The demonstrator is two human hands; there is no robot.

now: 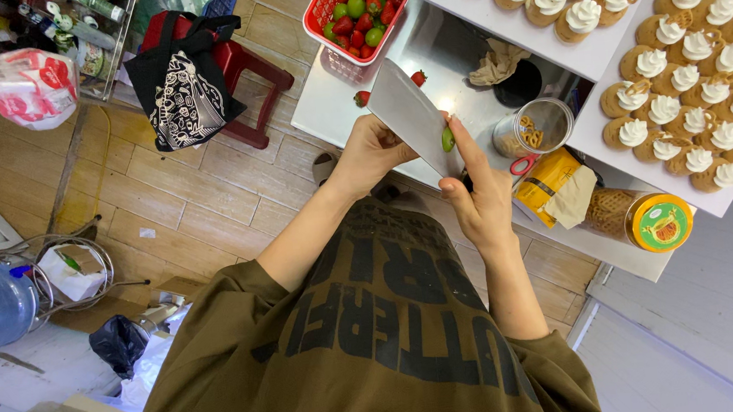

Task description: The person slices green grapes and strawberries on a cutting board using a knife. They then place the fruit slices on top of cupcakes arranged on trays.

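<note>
My left hand (369, 151) is closed around the handle of a broad steel cleaver (411, 113), whose blade is raised flat above the metal counter (323, 96). My right hand (481, 195) pinches a small green strawberry (447, 138) between its fingertips, pressed against the blade's edge. Both hands are held in the air in front of my olive shirt.
A red basket (318, 14) of red and green strawberries stands on the counter, with two loose strawberries (417, 77) beside it. White trays (587, 123) of cream-topped tartlets lie to the right. An open pretzel jar (542, 127) and a yellow-lidded jar (651, 220) stand nearby. A red stool with a black bag (182, 81) stands on the floor.
</note>
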